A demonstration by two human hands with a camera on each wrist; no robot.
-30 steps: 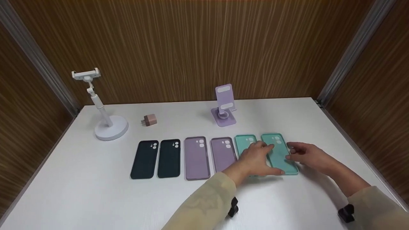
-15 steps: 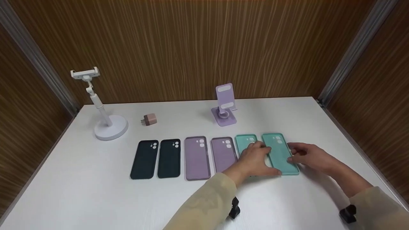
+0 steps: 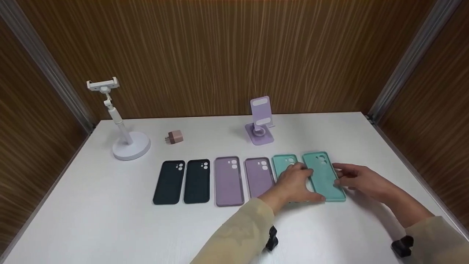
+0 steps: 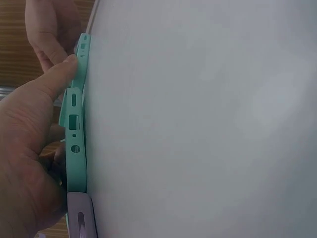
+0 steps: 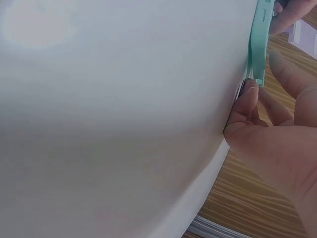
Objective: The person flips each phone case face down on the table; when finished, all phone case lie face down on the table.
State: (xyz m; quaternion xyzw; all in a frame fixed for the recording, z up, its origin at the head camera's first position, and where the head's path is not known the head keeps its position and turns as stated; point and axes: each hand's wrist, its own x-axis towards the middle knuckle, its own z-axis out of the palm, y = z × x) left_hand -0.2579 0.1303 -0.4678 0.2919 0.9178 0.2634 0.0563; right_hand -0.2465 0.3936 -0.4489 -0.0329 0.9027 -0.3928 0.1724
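Two mint-green phone cases lie side by side at the right end of a row in the head view. My left hand (image 3: 295, 185) arches over the left green case (image 3: 282, 160), hiding much of it. Its index fingertip is at the near side of the right green case (image 3: 324, 176), and its straight thumb touches that case's bottom edge, as the left wrist view also shows. My right hand (image 3: 361, 179) lies along the right case's outer long edge, with thumb and index fingertips right at it and the other fingers bent beneath. In the right wrist view a green case (image 5: 259, 47) stands beside the fingertips.
Left of the green cases lie two purple phone cases (image 3: 229, 183) and two dark cases (image 3: 168, 183). Behind them stand a purple phone stand (image 3: 261, 113), a pink plug adapter (image 3: 176, 136) and a white phone holder (image 3: 131, 146). Wood-grain panels wall the white table (image 3: 110, 220).
The head view has shifted slightly. My left thumb has slid a little left along the right green case's bottom edge, and my right thumb has drawn back slightly toward its outer edge.
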